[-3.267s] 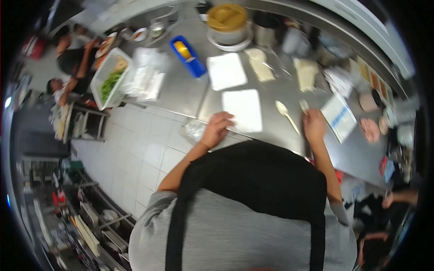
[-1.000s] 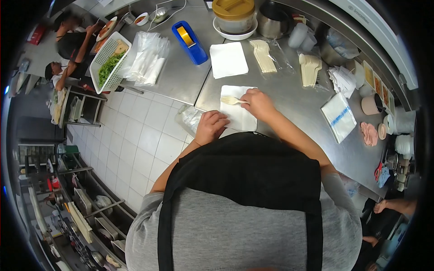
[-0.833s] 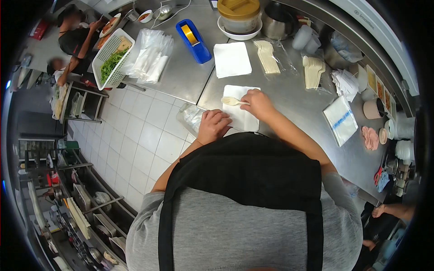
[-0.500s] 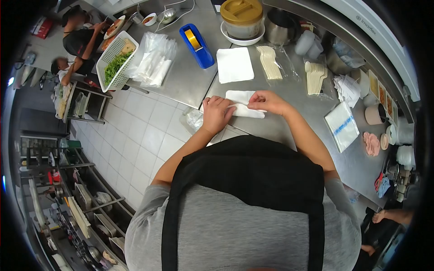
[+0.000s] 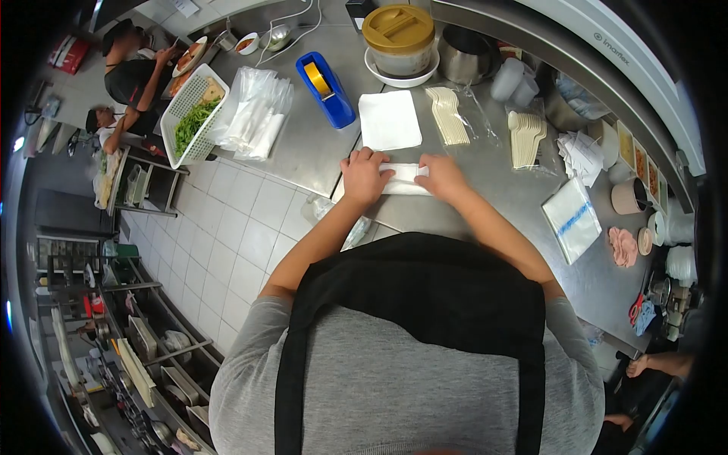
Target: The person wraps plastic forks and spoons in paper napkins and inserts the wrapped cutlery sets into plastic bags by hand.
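A folded white paper napkin (image 5: 408, 187) lies on the steel counter close in front of me. My left hand (image 5: 365, 177) grips its left end, fingers curled over the far side and thumb on top. At the other end my right hand (image 5: 442, 179) pinches the napkin in the same way. Between the thumbs the far part is turned over into a narrow strip; anything inside the fold is hidden. Just beyond the hands sits a stack of flat white napkins (image 5: 389, 121), with pale disposable spoons (image 5: 449, 115) to its right.
A blue tape dispenser (image 5: 326, 89) and clear plastic bags (image 5: 254, 114) are to the left, near a white basket (image 5: 168, 121) of greens. More spoons (image 5: 525, 140) and a plastic packet (image 5: 572, 220) lie right. A gold-lidded tub (image 5: 399, 38) stands behind. Co-workers are at far left and lower right.
My right hand has shifted from lifting the napkin's edge to pressing its right end. The napkin's far part is now folded toward me. My left hand stays at the left end.
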Motion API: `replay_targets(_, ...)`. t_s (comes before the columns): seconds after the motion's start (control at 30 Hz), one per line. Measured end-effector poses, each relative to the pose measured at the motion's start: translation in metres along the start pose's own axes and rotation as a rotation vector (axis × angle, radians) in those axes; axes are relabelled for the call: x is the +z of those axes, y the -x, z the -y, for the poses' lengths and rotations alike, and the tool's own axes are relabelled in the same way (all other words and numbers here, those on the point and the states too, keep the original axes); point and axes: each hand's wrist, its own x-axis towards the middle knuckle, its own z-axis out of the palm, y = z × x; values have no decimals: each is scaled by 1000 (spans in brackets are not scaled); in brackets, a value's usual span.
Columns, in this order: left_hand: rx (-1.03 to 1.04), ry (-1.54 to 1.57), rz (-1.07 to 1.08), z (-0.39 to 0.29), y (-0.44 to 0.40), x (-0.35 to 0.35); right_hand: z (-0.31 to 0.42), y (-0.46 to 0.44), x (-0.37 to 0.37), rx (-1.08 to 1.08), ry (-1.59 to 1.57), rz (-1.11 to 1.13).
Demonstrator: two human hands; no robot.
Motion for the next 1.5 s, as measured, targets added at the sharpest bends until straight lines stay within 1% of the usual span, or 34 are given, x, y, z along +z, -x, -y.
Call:
replay_targets(0.07,32,-13,-1,1,0,1,3,4,7,8,40,-69)
replay_targets(0.17,178,-9,-29,3,2,7,14,13,1,-242,165,-288)
replay_targets(0.27,371,147,-39,9,11,16,5,11,7,-546,166,-375)
replay_targets(0.37,382,299,-39,-5,13,14,6,32,-9,-237,-90,33)
replay_targets(0.47,435,319,-6,-24,-3,22,-16,74,-16,-201,-256,-146)
replay_targets(0.57,571,326,-53,-65,-32,31,-39,142,-49,-23,-402,-276)
replay_targets(0.6,627,329,-65,-83,-44,34,-46,169,-62,50,-380,-339)
replay_targets(0.63,640,372,8,-109,-54,35,-57,197,-71,125,-358,-401)
replay_targets(0.67,730,374,8,-135,-65,42,-75,222,-72,163,-328,-490)
replay_targets(0.73,895,424,14,-194,-83,62,-94,273,-84,159,-269,-711)
replay_targets(0.8,1040,470,52,-262,-91,85,-112,321,-90,375,-185,-791)
replay_targets(0.87,1188,459,83,-329,-91,110,-121,364,-94,525,-179,-879)
replay_targets(0.9,1230,438,156,-362,-89,122,-127,382,-93,572,-162,-932)
replay_targets(0.93,1251,355,228,-392,-84,134,-133,398,-91,618,-144,-983)
replay_targets(1.0,1295,291,282,-445,-73,156,-136,424,-91,724,-149,-1051)
replay_targets(1.1,1311,324,311,-503,-58,192,-133,452,-91,893,-210,-1100)
replay_targets(1.2,1231,305,239,-546,-45,223,-131,468,-84,903,-215,-1193)
replay_targets(1.27,1195,217,294,-554,-44,250,-129,476,-81,936,-195,-1197)
replay_targets(1.4,1165,112,428,-568,-54,257,-128,485,-74,990,-239,-1232)
replay_targets(1.5,1162,7,364,-582,-72,234,-126,486,-67,1003,-251,-1248)
